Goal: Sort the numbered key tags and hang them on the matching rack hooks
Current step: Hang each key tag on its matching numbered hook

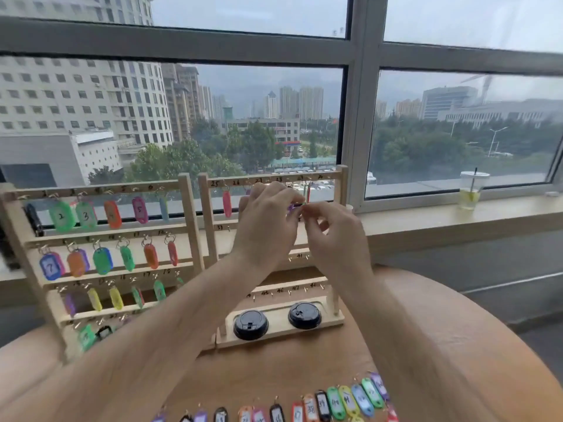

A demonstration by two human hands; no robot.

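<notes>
The left hand [268, 220] curls its fingers round a purple tag [291, 207], and the right hand [338, 236] pinches the tag's right end between thumb and forefinger. The rack [342, 184] top row is just behind the fingertips; loose tags [347, 400] lie well below.

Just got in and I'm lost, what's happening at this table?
A person is sorting numbered key tags onto two wooden racks. The left hand and right hand both pinch a purple tag up at the top row of the right rack, apparently not yet hung. The left rack is largely filled. A row of tags waits on the table.
</notes>
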